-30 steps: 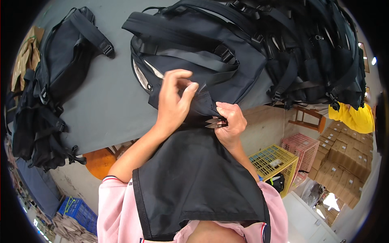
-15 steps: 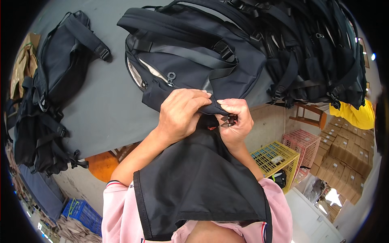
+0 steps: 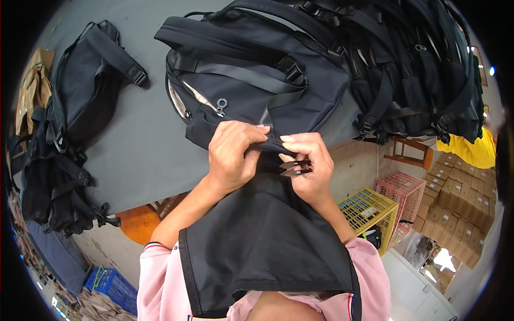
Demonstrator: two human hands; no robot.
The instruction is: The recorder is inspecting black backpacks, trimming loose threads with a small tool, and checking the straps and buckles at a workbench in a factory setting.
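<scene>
A dark navy backpack (image 3: 316, 88) lies on the grey table in front of me, its near edge at the table's front. My left hand (image 3: 231, 152) is closed on that near edge, thumb and fingers pinching the fabric close to a strap's sewn end. Beside it my right hand (image 3: 311, 166) grips a pair of thread snips (image 3: 292, 168) in its palm, blades pointing left and apart. Its thumb and forefinger also touch the backpack's edge. A round zipper pull (image 3: 221, 104) hangs by a pale-lined opening on the bag's left part.
More dark backpacks (image 3: 407, 75) crowd the table's right end, and others (image 3: 80, 96) lie along its left edge. Yellow (image 3: 369, 211) and pink (image 3: 404, 187) plastic crates stand below on the right, near stacked cartons (image 3: 455, 208). A blue crate (image 3: 112, 286) sits lower left.
The snips in my right hand have turned, and their blades show more plainly. Both hands have shifted slightly left along with the pinched edge of the backpack.
</scene>
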